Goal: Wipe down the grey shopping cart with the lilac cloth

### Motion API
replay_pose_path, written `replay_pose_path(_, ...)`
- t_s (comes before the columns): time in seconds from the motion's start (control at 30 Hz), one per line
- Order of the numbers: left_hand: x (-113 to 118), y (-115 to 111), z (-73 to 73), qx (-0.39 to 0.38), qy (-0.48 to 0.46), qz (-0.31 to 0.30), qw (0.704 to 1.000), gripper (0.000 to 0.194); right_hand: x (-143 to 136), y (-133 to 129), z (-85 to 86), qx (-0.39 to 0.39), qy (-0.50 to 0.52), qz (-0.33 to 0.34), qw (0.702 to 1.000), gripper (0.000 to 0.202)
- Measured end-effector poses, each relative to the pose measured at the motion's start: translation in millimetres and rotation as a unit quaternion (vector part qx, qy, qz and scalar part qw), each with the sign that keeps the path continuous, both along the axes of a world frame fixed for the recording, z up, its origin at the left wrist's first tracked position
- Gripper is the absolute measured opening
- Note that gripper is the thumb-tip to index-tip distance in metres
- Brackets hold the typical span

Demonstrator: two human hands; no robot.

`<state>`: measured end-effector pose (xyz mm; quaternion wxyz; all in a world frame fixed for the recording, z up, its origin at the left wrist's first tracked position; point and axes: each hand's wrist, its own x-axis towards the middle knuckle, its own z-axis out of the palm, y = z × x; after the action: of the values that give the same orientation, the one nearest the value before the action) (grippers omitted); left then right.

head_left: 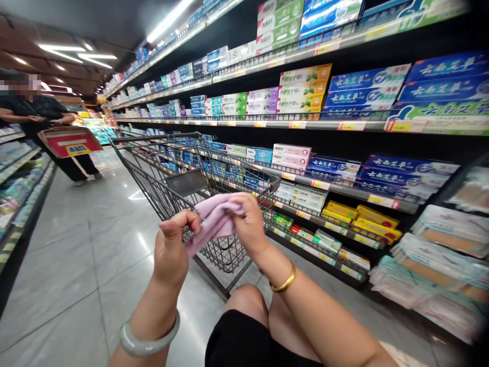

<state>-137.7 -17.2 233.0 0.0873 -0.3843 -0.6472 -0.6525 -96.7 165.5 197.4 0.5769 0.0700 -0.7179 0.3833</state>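
Note:
A folded light purple cloth [217,220] is stretched between my two hands in front of the shopping cart. My left hand [173,244], with a pale bangle at the wrist, has its fingers curled against the cloth's left end. The fingers of my right hand [249,224] pinch its upper right part; a gold bracelet [284,279] circles that wrist. Behind the cloth is the dark wire shopping cart [153,178], its basket partly hidden by the cloth and my hands. My bent knees show below.
Shelves [344,125] of boxed goods run along the right side. Plastic-wrapped packs [439,260] are stacked at the lower right. At the left, a person in dark clothes [38,114] stands by a red sign [71,142] in the aisle, beside another shelf.

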Motion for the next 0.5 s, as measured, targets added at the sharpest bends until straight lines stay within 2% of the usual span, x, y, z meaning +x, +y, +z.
replay_pose_path(0.07,-6,9,2.7,-0.012,0.065,0.012,0.998,0.075,7,6,-7.8,-0.096,0.051,-0.093,0.990,0.016)
replay_pose_path(0.1,-9,14,4.5,-0.028,0.099,0.016,0.995,0.073,9,6,-13.0,-0.111,0.060,-0.128,0.984,0.016)
replay_pose_path(0.17,-16,25,7.9,-0.075,0.156,0.019,0.985,0.071,13,0,-26.6,-0.078,0.050,-0.157,0.983,0.020)
replay_pose_path(0.27,-27,43,9.9,-0.142,0.207,0.021,0.968,0.070,14,-17,-55.2,0.014,-0.005,-0.124,0.992,0.033)
replay_pose_path(0.33,-31,53,9.0,-0.170,0.227,0.020,0.959,0.070,15,-23,-76.5,0.029,-0.042,-0.097,0.994,0.038)
replay_pose_path(0.43,-34,62,6.5,-0.206,0.237,0.016,0.949,0.069,19,-17,-96.9,-0.007,-0.098,-0.061,0.993,0.033)
replay_pose_path(0.5,-36,63,5.4,-0.238,0.239,0.024,0.941,0.068,23,-9,-92.0,-0.055,-0.109,-0.060,0.991,0.024)
